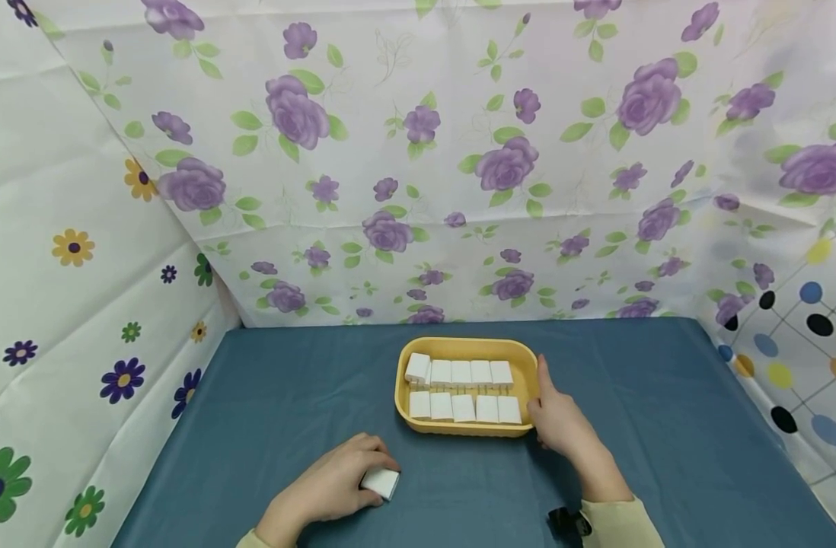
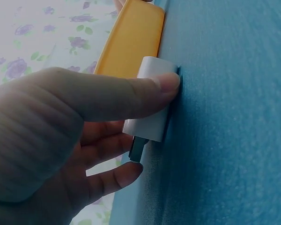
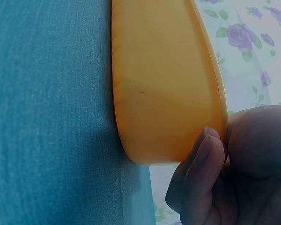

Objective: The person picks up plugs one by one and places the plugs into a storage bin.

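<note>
A white power adapter (image 1: 382,482) is held between the thumb and fingers of my left hand (image 1: 336,481), low over the blue cloth left of the tray. In the left wrist view, the thumb lies across the adapter (image 2: 147,125) and a metal prong (image 2: 137,149) sticks out of its end. The yellow tray (image 1: 466,430) has its right end pinched at the rim by my right hand (image 1: 567,426), whose index finger points along that edge. Inside are a back row of white adapters (image 1: 461,373) and a front row (image 1: 464,409), prongs between the rows.
Blue cloth (image 1: 288,388) covers the table around the tray. Flowered sheeting (image 1: 390,190) rises behind the back edge, with more patterned sheeting at both sides. A black object (image 1: 567,524) is by the right sleeve (image 1: 620,524).
</note>
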`<action>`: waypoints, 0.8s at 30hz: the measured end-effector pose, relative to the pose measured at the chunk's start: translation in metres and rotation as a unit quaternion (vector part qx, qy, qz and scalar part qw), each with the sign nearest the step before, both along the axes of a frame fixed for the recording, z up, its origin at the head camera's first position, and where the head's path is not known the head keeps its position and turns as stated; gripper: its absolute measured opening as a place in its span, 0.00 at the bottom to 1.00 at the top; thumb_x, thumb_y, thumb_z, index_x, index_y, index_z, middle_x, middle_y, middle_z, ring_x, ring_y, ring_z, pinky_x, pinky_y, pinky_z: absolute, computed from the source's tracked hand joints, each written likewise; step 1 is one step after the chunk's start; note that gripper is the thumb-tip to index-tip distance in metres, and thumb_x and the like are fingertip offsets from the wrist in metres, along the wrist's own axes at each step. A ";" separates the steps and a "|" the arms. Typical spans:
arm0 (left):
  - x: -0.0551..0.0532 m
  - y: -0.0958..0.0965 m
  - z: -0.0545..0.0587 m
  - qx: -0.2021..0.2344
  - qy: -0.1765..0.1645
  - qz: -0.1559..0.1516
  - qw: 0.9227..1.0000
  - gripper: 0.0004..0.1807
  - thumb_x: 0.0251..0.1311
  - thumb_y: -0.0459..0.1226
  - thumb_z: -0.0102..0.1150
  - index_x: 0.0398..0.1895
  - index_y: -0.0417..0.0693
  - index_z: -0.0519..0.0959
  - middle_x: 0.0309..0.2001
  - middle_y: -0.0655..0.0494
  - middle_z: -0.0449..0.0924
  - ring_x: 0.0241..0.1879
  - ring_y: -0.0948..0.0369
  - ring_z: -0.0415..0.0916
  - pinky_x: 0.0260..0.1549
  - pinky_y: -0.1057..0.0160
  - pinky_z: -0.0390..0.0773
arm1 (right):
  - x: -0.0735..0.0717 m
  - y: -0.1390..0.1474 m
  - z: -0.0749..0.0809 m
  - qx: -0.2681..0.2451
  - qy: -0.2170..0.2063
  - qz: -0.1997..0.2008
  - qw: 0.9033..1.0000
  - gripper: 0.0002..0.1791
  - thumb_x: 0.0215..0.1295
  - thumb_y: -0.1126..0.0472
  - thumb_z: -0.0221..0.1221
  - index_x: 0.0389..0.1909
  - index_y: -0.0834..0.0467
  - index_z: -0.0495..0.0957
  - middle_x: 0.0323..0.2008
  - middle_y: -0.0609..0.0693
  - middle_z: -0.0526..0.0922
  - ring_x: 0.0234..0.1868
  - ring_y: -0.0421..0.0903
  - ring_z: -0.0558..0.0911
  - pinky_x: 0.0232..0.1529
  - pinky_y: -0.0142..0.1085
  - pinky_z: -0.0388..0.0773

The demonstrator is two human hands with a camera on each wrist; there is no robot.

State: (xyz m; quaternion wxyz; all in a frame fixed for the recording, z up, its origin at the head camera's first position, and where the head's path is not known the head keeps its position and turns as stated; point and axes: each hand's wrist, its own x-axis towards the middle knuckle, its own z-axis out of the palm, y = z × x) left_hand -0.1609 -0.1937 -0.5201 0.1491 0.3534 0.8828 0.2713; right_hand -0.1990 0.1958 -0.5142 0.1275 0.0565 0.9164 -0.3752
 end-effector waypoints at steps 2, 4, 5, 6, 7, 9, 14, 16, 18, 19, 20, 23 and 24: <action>0.000 0.000 0.000 0.000 -0.002 0.001 1.000 0.23 0.58 0.36 0.81 0.56 0.62 0.88 0.48 0.70 0.78 0.50 0.67 0.75 0.49 0.60 0.79 | 0.000 0.000 0.000 -0.001 0.000 0.000 1.000 0.44 0.84 0.59 0.42 0.88 0.50 0.25 0.19 0.55 0.77 0.17 0.51 0.76 0.22 0.43 0.76; -0.001 0.000 -0.001 0.000 -0.003 0.002 1.000 0.23 0.58 0.37 0.82 0.56 0.62 0.88 0.48 0.71 0.78 0.50 0.67 0.75 0.49 0.60 0.79 | 0.000 0.001 0.000 -0.002 0.001 0.002 1.000 0.44 0.83 0.60 0.42 0.88 0.51 0.25 0.19 0.55 0.77 0.16 0.51 0.76 0.22 0.43 0.76; -0.001 0.000 -0.001 0.000 -0.003 0.003 1.000 0.23 0.58 0.37 0.82 0.56 0.62 0.88 0.48 0.71 0.78 0.50 0.67 0.75 0.49 0.61 0.79 | 0.000 0.001 0.000 -0.001 0.003 0.003 1.000 0.44 0.83 0.60 0.42 0.87 0.51 0.25 0.19 0.55 0.77 0.16 0.51 0.76 0.22 0.43 0.76; -0.001 0.001 -0.001 0.000 -0.003 0.004 1.000 0.23 0.58 0.37 0.82 0.56 0.62 0.88 0.48 0.71 0.78 0.50 0.67 0.74 0.49 0.61 0.79 | 0.000 0.001 0.000 -0.001 0.001 0.000 1.000 0.44 0.83 0.60 0.42 0.88 0.51 0.25 0.19 0.55 0.77 0.16 0.51 0.76 0.22 0.43 0.76; -0.001 0.001 -0.002 -0.001 -0.002 0.004 1.000 0.23 0.58 0.37 0.82 0.56 0.63 0.88 0.48 0.71 0.78 0.50 0.67 0.74 0.49 0.61 0.79 | 0.000 0.001 0.000 0.000 0.002 0.002 1.000 0.44 0.83 0.60 0.42 0.87 0.51 0.25 0.19 0.55 0.77 0.16 0.51 0.76 0.22 0.44 0.76; -0.001 0.001 -0.002 -0.002 -0.001 0.006 1.000 0.23 0.58 0.38 0.82 0.56 0.63 0.87 0.47 0.71 0.78 0.49 0.67 0.74 0.48 0.61 0.79 | 0.000 0.001 -0.001 0.002 0.002 0.001 1.000 0.45 0.83 0.60 0.42 0.88 0.51 0.25 0.19 0.55 0.77 0.16 0.51 0.76 0.22 0.44 0.76; -0.001 0.002 -0.002 -0.003 0.003 0.007 1.000 0.23 0.58 0.39 0.82 0.56 0.63 0.87 0.48 0.72 0.78 0.50 0.67 0.74 0.48 0.61 0.78 | -0.002 0.000 0.000 0.002 0.000 -0.002 1.000 0.45 0.83 0.60 0.43 0.88 0.51 0.26 0.19 0.55 0.77 0.16 0.51 0.76 0.22 0.43 0.76; -0.001 0.002 -0.002 -0.003 0.003 0.007 1.000 0.22 0.59 0.40 0.82 0.56 0.63 0.87 0.48 0.72 0.78 0.50 0.67 0.74 0.48 0.61 0.78 | -0.001 0.000 0.001 0.001 0.000 -0.002 1.000 0.44 0.83 0.60 0.43 0.88 0.51 0.26 0.19 0.55 0.77 0.16 0.51 0.76 0.22 0.43 0.76; -0.001 0.002 -0.002 -0.003 0.003 0.006 1.000 0.22 0.59 0.40 0.82 0.56 0.64 0.87 0.48 0.72 0.78 0.50 0.67 0.74 0.48 0.61 0.78 | 0.000 0.000 0.001 0.000 0.001 -0.002 1.000 0.45 0.83 0.60 0.43 0.88 0.51 0.26 0.19 0.56 0.77 0.17 0.51 0.76 0.22 0.43 0.76; -0.001 0.002 -0.002 -0.003 0.002 0.006 1.000 0.22 0.59 0.40 0.82 0.56 0.64 0.87 0.48 0.72 0.78 0.50 0.67 0.74 0.48 0.61 0.78 | 0.000 0.000 0.000 0.001 0.002 -0.002 1.000 0.45 0.83 0.60 0.43 0.88 0.51 0.26 0.19 0.56 0.77 0.17 0.51 0.76 0.22 0.44 0.76; -0.001 0.002 -0.002 -0.003 0.003 0.006 1.000 0.22 0.59 0.41 0.81 0.56 0.64 0.87 0.48 0.72 0.78 0.50 0.67 0.74 0.48 0.61 0.78 | 0.001 0.000 0.000 0.002 0.002 -0.002 1.000 0.44 0.83 0.60 0.43 0.88 0.51 0.26 0.19 0.55 0.77 0.17 0.51 0.76 0.22 0.44 0.76; -0.002 0.001 -0.003 0.000 0.007 0.004 1.000 0.22 0.59 0.41 0.81 0.56 0.64 0.87 0.48 0.73 0.78 0.50 0.67 0.74 0.48 0.61 0.78 | 0.001 0.000 0.000 0.005 0.004 -0.004 1.000 0.45 0.83 0.60 0.44 0.88 0.51 0.27 0.19 0.55 0.77 0.17 0.51 0.76 0.22 0.44 0.76; -0.002 0.001 -0.004 0.000 0.008 0.004 1.000 0.21 0.59 0.41 0.81 0.56 0.64 0.87 0.48 0.73 0.78 0.50 0.67 0.74 0.48 0.61 0.78 | 0.001 0.000 -0.001 0.005 0.005 -0.004 1.000 0.45 0.83 0.60 0.44 0.88 0.51 0.27 0.19 0.55 0.77 0.17 0.51 0.76 0.22 0.44 0.76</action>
